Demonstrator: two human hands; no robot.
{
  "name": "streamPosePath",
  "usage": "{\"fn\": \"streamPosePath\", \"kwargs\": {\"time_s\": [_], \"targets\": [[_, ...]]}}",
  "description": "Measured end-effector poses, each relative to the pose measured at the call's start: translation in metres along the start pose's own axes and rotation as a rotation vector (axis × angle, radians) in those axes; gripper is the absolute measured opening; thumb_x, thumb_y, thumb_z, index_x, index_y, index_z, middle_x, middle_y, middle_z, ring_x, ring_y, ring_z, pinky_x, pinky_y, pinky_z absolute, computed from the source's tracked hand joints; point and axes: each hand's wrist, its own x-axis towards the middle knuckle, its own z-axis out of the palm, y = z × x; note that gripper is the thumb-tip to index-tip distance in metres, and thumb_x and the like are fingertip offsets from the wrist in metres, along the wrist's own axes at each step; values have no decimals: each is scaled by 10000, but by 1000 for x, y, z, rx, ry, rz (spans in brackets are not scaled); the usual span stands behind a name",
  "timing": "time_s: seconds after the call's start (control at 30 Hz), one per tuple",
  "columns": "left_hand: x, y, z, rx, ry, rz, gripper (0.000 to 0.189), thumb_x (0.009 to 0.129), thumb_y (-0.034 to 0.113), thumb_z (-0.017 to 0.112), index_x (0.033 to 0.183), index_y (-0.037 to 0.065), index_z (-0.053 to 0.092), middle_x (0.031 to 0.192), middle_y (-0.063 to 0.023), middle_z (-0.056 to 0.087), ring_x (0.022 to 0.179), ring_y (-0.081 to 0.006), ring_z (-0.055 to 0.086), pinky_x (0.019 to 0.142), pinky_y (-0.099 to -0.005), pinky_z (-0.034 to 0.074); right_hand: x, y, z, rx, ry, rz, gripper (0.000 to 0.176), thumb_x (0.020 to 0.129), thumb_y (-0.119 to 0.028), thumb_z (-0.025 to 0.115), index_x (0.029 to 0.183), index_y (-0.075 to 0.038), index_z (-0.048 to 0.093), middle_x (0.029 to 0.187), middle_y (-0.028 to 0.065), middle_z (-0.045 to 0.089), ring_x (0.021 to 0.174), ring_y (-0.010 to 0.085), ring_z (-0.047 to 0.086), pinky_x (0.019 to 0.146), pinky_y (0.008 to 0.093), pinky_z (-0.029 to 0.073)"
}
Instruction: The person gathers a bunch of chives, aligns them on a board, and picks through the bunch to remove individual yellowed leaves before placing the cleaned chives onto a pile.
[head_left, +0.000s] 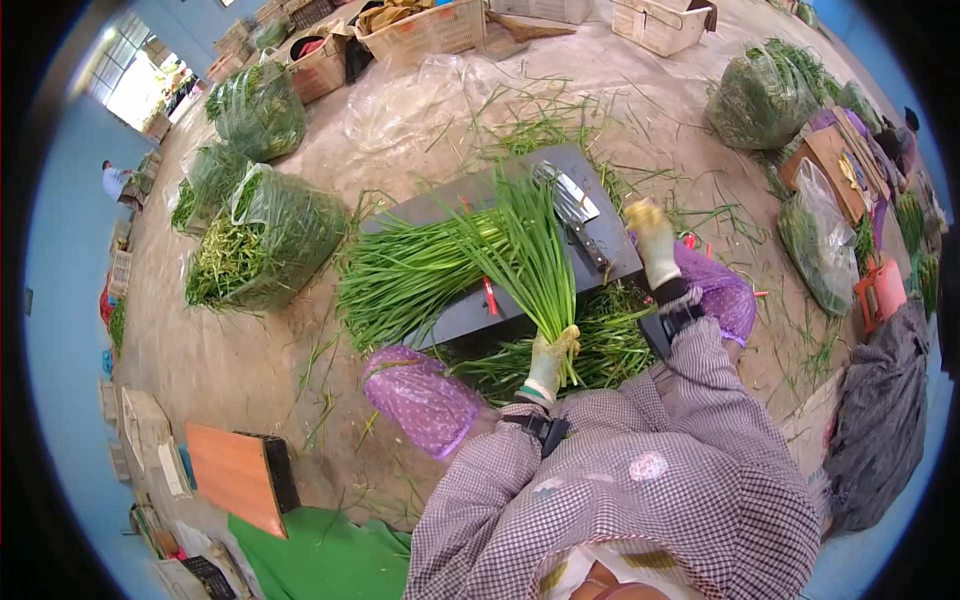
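My left hand (552, 362), in a pale glove with yellowed fingers, is wrapped round the lower ends of a bunch of garlic chives (530, 250). Their green leaves fan up over a dark board (615, 225). To the left, a larger pile of garlic chives (410, 270) lies across the board. My right hand (652, 232), gloved too, is raised beside the board's right edge with its fingers curled; anything inside them is hidden. Close to it rests a broad-bladed knife (575, 205) with a dark handle. A small red strip (489, 296) lies near the pile.
Loose greens (600, 340) lie under the board, before my knees. Stuffed clear bags of greens stand at left (270, 235) and upper right (760, 95). Crates (440, 30) line the back. An orange-brown panel (235, 475) is at lower left; another person (118, 183) is far left.
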Motion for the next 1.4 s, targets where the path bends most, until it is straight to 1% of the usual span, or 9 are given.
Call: {"fn": "streamPosePath", "kwargs": {"time_s": [0.07, 0.13, 0.2, 0.3, 0.57, 0.7, 1.07, 1.23, 1.4], "targets": [[3, -4, 6, 98, 41, 57, 216, 947, 129, 697, 1114, 53, 583, 872, -20, 644, 673, -108, 594, 613, -249, 507, -59, -71, 13, -7, -400, 285, 689, 904, -486, 707, 1300, 52, 541, 1126, 225, 688, 959, 272, 693, 835, 353, 544], [4, -10, 11, 79, 41, 123, 306, 942, 117, 702, 1201, 70, 547, 894, 14, 610, 686, -82, 563, 605, -243, 486, -110, -42, 41, -263, -609, 50, 982, 834, -400, 800, 1520, 67, 274, 1416, 273, 513, 1319, 302, 509, 1107, 348, 386], [6, -13, 10, 54, 55, 168, 360, 940, 118, 706, 1250, 82, 527, 925, 26, 601, 718, -80, 564, 615, -245, 492, -132, -60, 48, -49, -526, -116, 891, 866, -255, 760, 1531, 62, 259, 1439, 243, 496, 1313, 257, 507, 1099, 327, 389], [-2, -1, 4, -59, 7, 106, 483, 939, 148, 713, 1361, 92, 486, 1118, -8, 619, 878, -107, 617, 723, -258, 545, -131, -35, 65, 414, -496, 186, 735, 938, -114, 644, 1546, 40, 262, 1483, 141, 453, 1309, 185, 456, 1115, 304, 350], [-3, -2, -3, -178, -100, -24, 456, 945, 103, 684, 1353, 79, 483, 1136, -50, 640, 860, -197, 702, 650, -270, 587, -140, -31, 69, -102, 1, -235, 701, 873, -123, 680, 1503, -33, 385, 1456, 200, 465, 1317, 364, 473, 1142, 388, 339], [2, -8, -6, -182, -151, 5, 416, 947, 91, 676, 1321, 74, 496, 1125, -49, 644, 854, -183, 697, 637, -255, 573, -123, -95, 47, -326, -103, -516, 340, 856, -97, 699, 1195, -98, 666, 1333, 126, 558, 1251, 318, 514, 1085, 411, 393], [3, -15, -9, -106, -78, -6, 405, 954, 64, 656, 1320, 87, 484, 1107, -53, 671, 842, -159, 702, 627, -259, 583, -75, -101, 75, -763, -662, -557, 198, 836, -252, 717, 992, -132, 694, 1406, 117, 528, 1403, 311, 397, 1146, 484, 290], [4, -13, -11, -93, -74, -18, 389, 957, 88, 662, 1310, 86, 498, 1102, -58, 673, 842, -166, 706, 647, -256, 585, -42, -74, 78, -158, -437, -349, 103, 831, -113, 688, 908, -51, 660, 1178, 100, 617, 1111, 228, 573, 1032, 335, 413], [1, -9, -10, -119, -70, -34, 365, 972, 133, 646, 1304, 54, 515, 1094, -77, 682, 870, -192, 719, 665, -263, 594, 4, -102, 30, 268, -259, -217, 211, 866, -245, 729, 1005, -89, 695, 1189, 140, 665, 1100, 291, 610, 1006, 376, 452]]}}
